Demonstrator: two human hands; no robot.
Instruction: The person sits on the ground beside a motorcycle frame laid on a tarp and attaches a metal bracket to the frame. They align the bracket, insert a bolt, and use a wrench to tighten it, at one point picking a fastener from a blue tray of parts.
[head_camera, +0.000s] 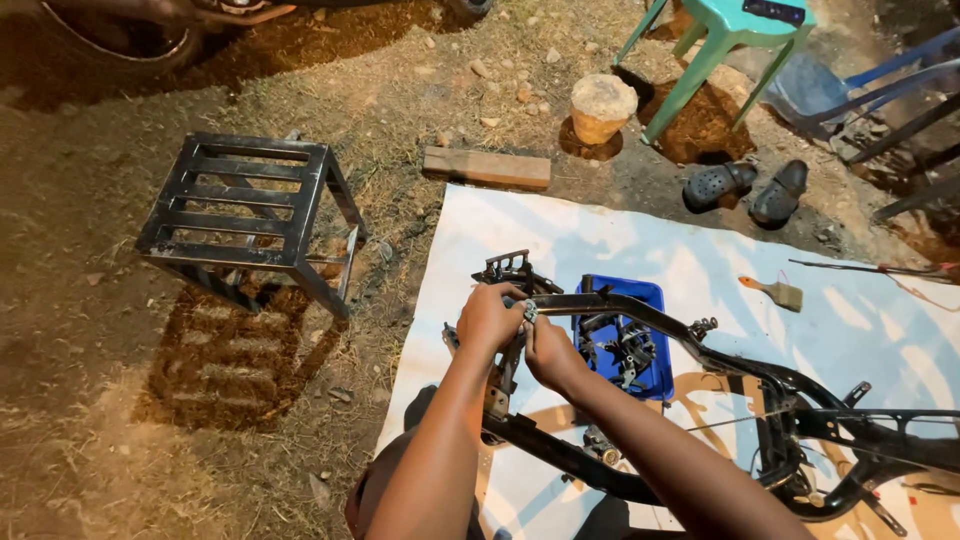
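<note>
Motorcycle frame, black tubular steel, lay on its side across a white printed sheet spread over bare dirt, the sheet apparently there to keep parts off the soil and easy to find. Left hand and right hand met at the frame's front end, close together, both closed round a small metal part pinched at the fingertips; each grip was narrow, the left seeming to steady the bracket while the right worked at the fitting. Whether the part was a bolt or a clip could not be told. Blue plastic tray sat just behind the frame tube, within reach, holding loose dark hardware so that it stayed gathered. Paintbrush lay apart on the sheet, to the right. Black welded metal stand stood off the sheet on the dirt, to the left. Wooden block, dark sandals and green plastic stool lay beyond the sheet's far edge
</note>
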